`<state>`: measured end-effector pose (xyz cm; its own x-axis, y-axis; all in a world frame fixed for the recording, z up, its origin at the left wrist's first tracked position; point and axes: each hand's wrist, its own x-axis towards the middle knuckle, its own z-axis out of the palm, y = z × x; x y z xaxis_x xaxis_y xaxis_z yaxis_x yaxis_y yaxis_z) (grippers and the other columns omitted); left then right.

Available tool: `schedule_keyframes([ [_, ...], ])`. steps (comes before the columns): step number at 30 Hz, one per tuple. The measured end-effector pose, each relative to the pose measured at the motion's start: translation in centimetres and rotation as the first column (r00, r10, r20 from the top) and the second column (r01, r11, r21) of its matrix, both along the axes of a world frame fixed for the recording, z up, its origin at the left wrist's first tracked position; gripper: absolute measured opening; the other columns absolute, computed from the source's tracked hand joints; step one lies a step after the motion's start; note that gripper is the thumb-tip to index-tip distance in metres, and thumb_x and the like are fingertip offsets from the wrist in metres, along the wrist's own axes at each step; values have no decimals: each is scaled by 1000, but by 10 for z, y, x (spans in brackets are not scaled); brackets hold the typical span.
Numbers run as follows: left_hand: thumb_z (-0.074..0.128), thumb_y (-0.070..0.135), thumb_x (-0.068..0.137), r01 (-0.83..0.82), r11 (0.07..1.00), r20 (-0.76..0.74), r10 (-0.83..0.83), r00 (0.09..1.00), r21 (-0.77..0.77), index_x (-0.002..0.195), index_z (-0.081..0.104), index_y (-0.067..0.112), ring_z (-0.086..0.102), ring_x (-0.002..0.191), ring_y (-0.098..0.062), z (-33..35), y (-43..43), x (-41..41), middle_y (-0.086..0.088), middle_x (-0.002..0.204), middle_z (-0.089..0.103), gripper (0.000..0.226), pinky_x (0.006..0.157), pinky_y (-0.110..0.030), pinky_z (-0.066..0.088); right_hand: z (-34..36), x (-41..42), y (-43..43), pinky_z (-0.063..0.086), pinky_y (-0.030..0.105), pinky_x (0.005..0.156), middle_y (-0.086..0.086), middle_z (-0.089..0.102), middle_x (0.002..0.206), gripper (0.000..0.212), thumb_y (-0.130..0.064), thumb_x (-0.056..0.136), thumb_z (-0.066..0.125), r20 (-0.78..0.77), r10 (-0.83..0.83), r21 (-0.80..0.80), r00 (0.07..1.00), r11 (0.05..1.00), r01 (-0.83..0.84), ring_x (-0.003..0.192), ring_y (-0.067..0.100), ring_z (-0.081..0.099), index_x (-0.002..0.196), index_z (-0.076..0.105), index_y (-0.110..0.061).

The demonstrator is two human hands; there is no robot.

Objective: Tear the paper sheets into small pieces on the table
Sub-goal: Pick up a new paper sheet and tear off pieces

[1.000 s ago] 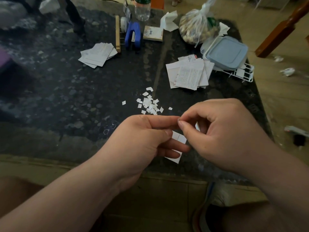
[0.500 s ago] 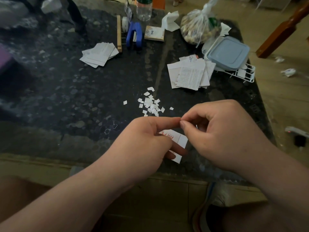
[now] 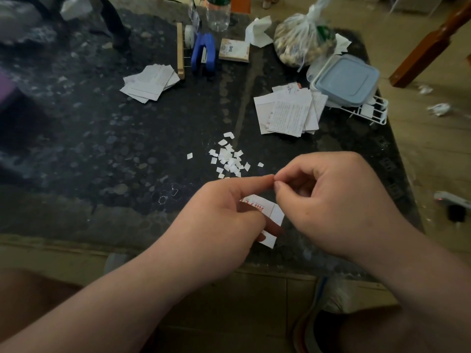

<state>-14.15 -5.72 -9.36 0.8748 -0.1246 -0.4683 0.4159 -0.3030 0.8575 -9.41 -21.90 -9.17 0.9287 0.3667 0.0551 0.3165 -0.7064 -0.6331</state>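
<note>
Mid-tear: L hand curls round a white paper slip w/ red print, held just above the table near its front edge. R hand has thumb + forefinger pinched tight at the L index tip, prob. on the slip's top edge; contact hidden. Small pieces lie heaped just beyond. Next: pull hands apart to rip off a bit, drop it. Two sheet stacks are untorn, so lots left.

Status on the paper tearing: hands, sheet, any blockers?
Left hand, right hand both pinch the paper scrap. Torn pieces piled just beyond. Left sheet stack, right sheet stack untouched. Nothing blocking.
</note>
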Motion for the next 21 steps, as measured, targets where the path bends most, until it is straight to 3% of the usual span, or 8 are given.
schedule_keyframes([
  [3, 55, 0, 96, -9, 1000, 12, 9, 1000, 0, 135, 61, 47, 74, 82, -20, 0, 1, 0, 9, 86, 79, 61, 78, -51, 62, 2, 1, -1, 48, 15, 46, -13, 65, 57, 13, -14, 85, 75, -62, -37, 53, 997, 998, 40, 57, 1, 64, 79, 78, -25],
  [5, 55, -1, 95, -27, 999, 14, 27, 1000, -20, 135, 62, 44, 74, 84, -13, 0, 1, 0, 7, 86, 80, 60, 87, -57, 59, 4, 1, -1, 53, 19, 49, -12, 68, 60, 13, -15, 85, 75, -81, -42, 72, 996, 996, 48, 58, 2, 66, 80, 79, -26],
  [12, 54, -4, 93, -60, 996, 50, 63, 997, -60, 134, 62, 41, 75, 86, -14, -3, 2, -2, 6, 87, 80, 62, 94, -50, 58, 10, 2, -4, 58, 24, 55, -12, 73, 67, 13, -15, 87, 75, -127, -60, 104, 990, 992, 74, 62, 3, 69, 84, 80, -26],
  [17, 54, -5, 94, -74, 994, 97, 82, 992, -79, 128, 63, 44, 74, 83, -12, -1, 3, -3, 8, 84, 80, 60, 90, -46, 60, 12, 2, -4, 51, 17, 49, -13, 73, 65, 9, -18, 85, 77, -161, -76, 216, 984, 970, 110, 58, 2, 67, 81, 79, -25],
  [21, 54, -6, 95, -54, 995, 158, 67, 985, -86, 120, 64, 50, 73, 80, -11, 1, 3, -4, 10, 82, 79, 62, 73, -31, 60, 16, 3, -4, 43, 10, 45, -13, 69, 58, 10, -15, 85, 78, -252, -77, 313, 965, 937, 157, 48, 0, 63, 77, 77, -22],
])
